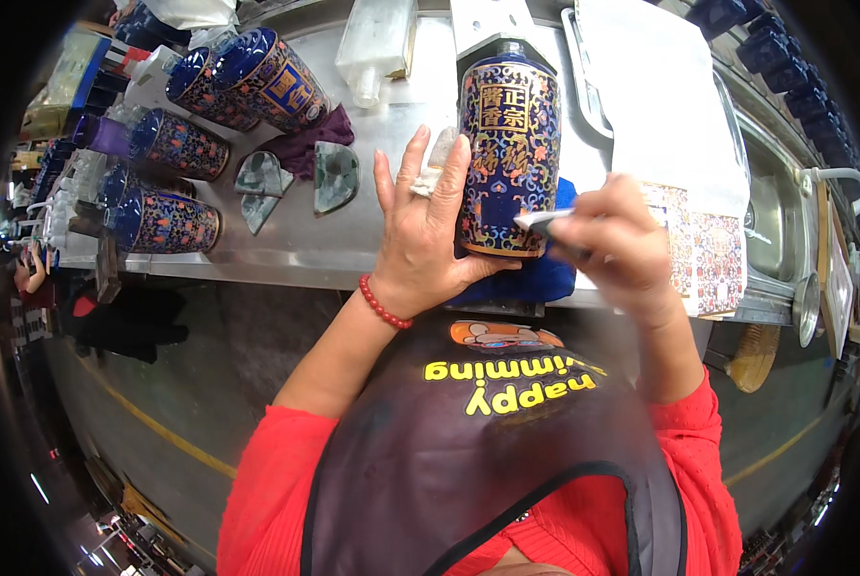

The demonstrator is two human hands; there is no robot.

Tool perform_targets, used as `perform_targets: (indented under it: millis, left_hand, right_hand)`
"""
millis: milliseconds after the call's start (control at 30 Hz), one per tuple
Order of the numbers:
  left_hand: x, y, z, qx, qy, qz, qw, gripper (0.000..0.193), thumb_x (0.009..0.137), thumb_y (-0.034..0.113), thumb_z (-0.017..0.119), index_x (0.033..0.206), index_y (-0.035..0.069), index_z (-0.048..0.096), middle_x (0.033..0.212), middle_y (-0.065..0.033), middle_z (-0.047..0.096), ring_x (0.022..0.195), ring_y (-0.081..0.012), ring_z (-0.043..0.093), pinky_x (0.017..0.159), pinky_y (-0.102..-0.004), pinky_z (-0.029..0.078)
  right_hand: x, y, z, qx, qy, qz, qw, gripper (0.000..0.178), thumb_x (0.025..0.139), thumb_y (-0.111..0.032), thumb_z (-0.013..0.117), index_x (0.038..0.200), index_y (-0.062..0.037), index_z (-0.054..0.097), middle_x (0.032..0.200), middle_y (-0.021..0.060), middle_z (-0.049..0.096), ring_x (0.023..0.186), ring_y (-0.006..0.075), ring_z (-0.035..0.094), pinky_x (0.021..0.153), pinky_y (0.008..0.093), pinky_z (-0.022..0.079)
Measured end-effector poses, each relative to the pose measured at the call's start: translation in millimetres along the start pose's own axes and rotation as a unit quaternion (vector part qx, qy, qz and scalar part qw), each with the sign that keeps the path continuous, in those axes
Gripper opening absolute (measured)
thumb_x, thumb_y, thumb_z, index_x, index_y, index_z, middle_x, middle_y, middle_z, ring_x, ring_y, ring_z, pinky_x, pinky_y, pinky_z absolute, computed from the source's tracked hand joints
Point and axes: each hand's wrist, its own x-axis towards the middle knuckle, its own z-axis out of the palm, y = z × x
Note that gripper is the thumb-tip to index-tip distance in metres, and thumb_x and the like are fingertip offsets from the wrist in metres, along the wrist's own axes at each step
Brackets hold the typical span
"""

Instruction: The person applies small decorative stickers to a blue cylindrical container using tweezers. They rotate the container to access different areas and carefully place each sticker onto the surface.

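Note:
A dark blue bottle (509, 187) with a colourful floral pattern and gold lettering lies on the bench in front of me, its neck pointing away. My left hand (415, 226) holds it from the left side, with the index finger along its wall and the thumb across its base. A whitish wrap (428, 180) shows around a finger of that hand. My right hand (620, 240), slightly blurred, is closed on a small scraper (535, 222) with a pale edge and dark body. The scraper's edge meets the bottle's lower right side. Blue cloth (559, 280) lies beneath the bottle.
Several patterned blue bottles (170, 223) lie and stand at the left. Nearby are green-and-white patterned pieces (337, 178) and purple cloth (329, 134). A clear bottle (377, 48) lies at the back. Patterned sheets (718, 259) sit at the right, beside a sink (774, 206).

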Motion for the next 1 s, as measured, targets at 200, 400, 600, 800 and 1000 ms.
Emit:
perform_targets:
  millis: [200, 400, 600, 800, 1000]
  left_hand:
    - [-4.9, -4.3, 2.1, -0.004, -0.023, -0.011, 1.000, 0.123, 0.073, 0.069, 0.077, 0.158, -0.005, 0.029, 0.145, -0.0228, 0.053, 0.148, -0.0479, 0.029, 0.116, -0.0715, 0.007]
    - [-6.4, -8.4, 0.5, -0.021, -0.052, -0.020, 0.998, 0.122, 0.077, 0.070, 0.074, 0.158, -0.006, 0.024, 0.151, -0.0241, 0.047, 0.150, -0.0476, 0.024, 0.116, -0.0705, 0.005]
    - [-4.6, 3.9, -5.3, 0.045, -0.040, -0.028, 0.998, 0.120, 0.075, 0.067, 0.077, 0.157, -0.006, 0.028, 0.149, -0.0231, 0.048, 0.148, -0.0473, 0.026, 0.115, -0.0719, 0.006]
    - [-4.4, -3.2, 0.3, -0.004, -0.056, -0.026, 0.998, 0.119, 0.078, 0.070, 0.073, 0.155, -0.010, 0.027, 0.148, -0.0257, 0.049, 0.148, -0.0496, 0.026, 0.115, -0.0723, 0.007]
    - [-8.8, 4.0, -5.2, 0.042, -0.046, -0.021, 0.998, 0.113, 0.084, 0.071, 0.066, 0.155, -0.009, 0.030, 0.149, -0.0255, 0.048, 0.147, -0.0492, 0.027, 0.115, -0.0711, 0.006]
  right_hand:
    - [-9.0, 8.8, 3.1, 0.068, -0.003, 0.007, 0.998, 0.030, 0.066, -0.005, 0.080, 0.096, -0.0074, 0.074, 0.086, 0.0054, 0.064, 0.074, 0.0219, 0.058, 0.069, 0.0373, 0.043]
    - [-5.7, 7.3, 1.7, 0.025, -0.031, -0.032, 0.999, 0.028, 0.067, -0.003, 0.079, 0.094, -0.0076, 0.075, 0.089, 0.0046, 0.063, 0.074, 0.0230, 0.058, 0.071, 0.0370, 0.045]
    - [-12.0, 6.6, 8.3, -0.061, -0.050, -0.031, 0.996, 0.028, 0.069, -0.007, 0.081, 0.095, -0.0083, 0.075, 0.088, 0.0047, 0.063, 0.077, 0.0232, 0.058, 0.071, 0.0357, 0.045]
    - [-9.1, 5.6, 6.2, -0.027, 0.044, 0.023, 0.998, 0.029, 0.070, -0.007, 0.083, 0.097, -0.0056, 0.074, 0.088, 0.0068, 0.062, 0.076, 0.0252, 0.059, 0.069, 0.0371, 0.047]
    - [-18.4, 3.0, -4.7, 0.134, -0.023, 0.036, 0.990, 0.030, 0.073, 0.000, 0.083, 0.101, -0.0038, 0.075, 0.091, 0.0072, 0.064, 0.075, 0.0192, 0.063, 0.062, 0.0310, 0.050]
